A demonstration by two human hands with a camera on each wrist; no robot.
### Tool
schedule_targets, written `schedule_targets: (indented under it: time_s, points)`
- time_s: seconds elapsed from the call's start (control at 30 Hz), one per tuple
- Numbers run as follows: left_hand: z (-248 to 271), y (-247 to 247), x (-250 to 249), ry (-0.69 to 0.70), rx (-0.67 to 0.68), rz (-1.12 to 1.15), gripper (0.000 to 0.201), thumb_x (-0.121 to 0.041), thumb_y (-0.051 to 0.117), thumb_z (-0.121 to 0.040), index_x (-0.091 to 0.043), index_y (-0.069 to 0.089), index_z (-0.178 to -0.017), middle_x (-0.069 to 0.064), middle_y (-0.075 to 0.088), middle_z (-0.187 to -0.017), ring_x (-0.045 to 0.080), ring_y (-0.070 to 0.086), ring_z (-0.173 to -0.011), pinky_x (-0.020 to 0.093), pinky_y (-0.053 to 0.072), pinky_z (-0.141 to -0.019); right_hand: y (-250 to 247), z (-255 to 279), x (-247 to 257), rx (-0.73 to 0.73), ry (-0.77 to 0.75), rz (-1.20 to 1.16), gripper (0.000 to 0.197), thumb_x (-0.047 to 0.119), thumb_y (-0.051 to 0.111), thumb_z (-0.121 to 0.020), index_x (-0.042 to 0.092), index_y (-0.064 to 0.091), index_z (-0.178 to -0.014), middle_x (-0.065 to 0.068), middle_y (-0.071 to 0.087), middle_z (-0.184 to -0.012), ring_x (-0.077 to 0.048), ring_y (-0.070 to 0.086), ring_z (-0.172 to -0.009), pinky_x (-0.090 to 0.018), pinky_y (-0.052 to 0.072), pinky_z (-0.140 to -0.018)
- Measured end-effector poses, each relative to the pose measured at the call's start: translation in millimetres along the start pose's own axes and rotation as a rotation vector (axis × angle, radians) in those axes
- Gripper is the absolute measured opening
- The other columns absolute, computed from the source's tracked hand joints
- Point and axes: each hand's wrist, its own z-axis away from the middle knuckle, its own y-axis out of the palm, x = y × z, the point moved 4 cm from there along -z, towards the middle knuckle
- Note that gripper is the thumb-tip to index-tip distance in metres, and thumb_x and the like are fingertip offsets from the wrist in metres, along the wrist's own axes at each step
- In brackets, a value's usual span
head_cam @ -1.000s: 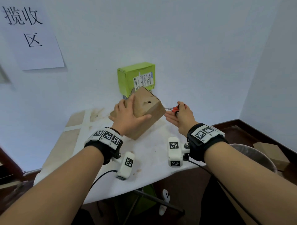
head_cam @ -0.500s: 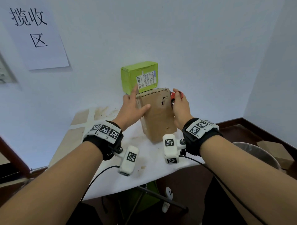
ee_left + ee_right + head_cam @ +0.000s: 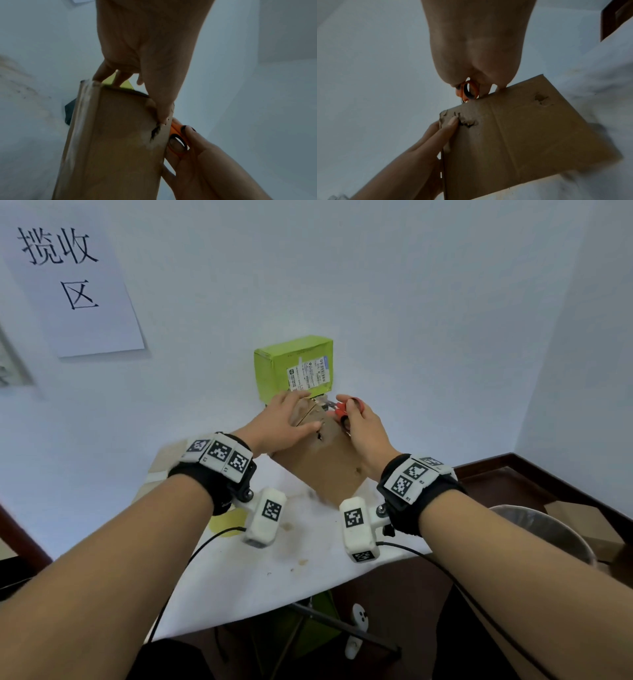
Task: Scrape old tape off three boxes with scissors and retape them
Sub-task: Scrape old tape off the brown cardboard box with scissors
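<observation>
A brown cardboard box [image 3: 325,470] stands tilted on one corner on the white table [image 3: 239,577]. My left hand [image 3: 284,422] grips its upper left end, thumb on the near face beside a torn hole. In the left wrist view the box [image 3: 116,142] fills the middle, with worn tape along its left edge. My right hand [image 3: 363,429] holds red-handled scissors [image 3: 342,410], whose blades point left at the box's top edge. The right wrist view shows one scissor ring [image 3: 469,90] just above the box [image 3: 522,135]. A green box [image 3: 294,368] with a label stands behind against the wall.
A paper sign [image 3: 68,285] hangs on the wall at upper left. A metal bin [image 3: 548,535] stands on the floor to the right, with a cardboard box [image 3: 579,518] beyond it. The table's front edge lies close below my wrists.
The brown box has been turned and tilted in my left hand. My right hand has brought the scissors from the box's right side up to its top edge.
</observation>
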Motion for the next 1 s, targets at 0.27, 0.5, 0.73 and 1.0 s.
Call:
schedule_targets:
  time_s: [0.27, 0.5, 0.73, 1.0]
  points:
    - [16.8, -12.5, 13.4, -0.181, 0.127, 0.318, 0.045, -0.035, 0.069, -0.087, -0.038, 0.051, -0.128, -0.006, 0.048, -0.128, 0.017, 0.056, -0.106, 0.033, 0.055, -0.071, -6.7, -0.4, -3.0, -0.082, -0.013, 0.004, 0.027, 0.026, 0.036, -0.102, 0.029, 0.060, -0.089, -0.008, 0.070, -0.107, -0.011, 0.065, -0.096, -0.027, 0.048, -0.091]
    - [29.0, 24.4, 25.1, -0.411, 0.007, 0.747, 0.042, -0.045, 0.053, -0.094, -0.021, 0.045, -0.128, -0.004, 0.059, -0.093, 0.016, 0.060, -0.067, 0.038, 0.059, -0.072, -15.2, -4.2, 2.7, -0.191, -0.055, 0.130, 0.019, 0.033, 0.047, -0.097, 0.029, 0.065, -0.089, 0.012, 0.062, -0.082, -0.008, 0.056, -0.081, -0.024, 0.046, -0.077]
    - [35.0, 60.4, 34.4, -0.505, 0.103, 0.818, 0.042, -0.047, 0.050, -0.095, -0.022, 0.040, -0.129, 0.001, 0.055, -0.104, 0.030, 0.064, -0.079, 0.046, 0.058, -0.081, -25.9, 3.0, -13.5, -0.177, -0.027, 0.213, 0.021, 0.031, 0.054, -0.093, 0.018, 0.069, -0.086, 0.008, 0.062, -0.070, -0.012, 0.060, -0.075, -0.029, 0.049, -0.082]
    - [44.3, 59.4, 47.6, -0.413, 0.190, 0.818, 0.038, -0.036, 0.063, -0.091, -0.028, 0.052, -0.126, -0.006, 0.056, -0.127, 0.023, 0.058, -0.104, 0.027, 0.057, -0.071, -33.2, 18.5, -23.6, -0.271, -0.065, 0.290, 0.017, 0.034, 0.053, -0.093, 0.027, 0.056, -0.079, 0.011, 0.066, -0.067, -0.009, 0.063, -0.070, -0.041, 0.049, -0.091]
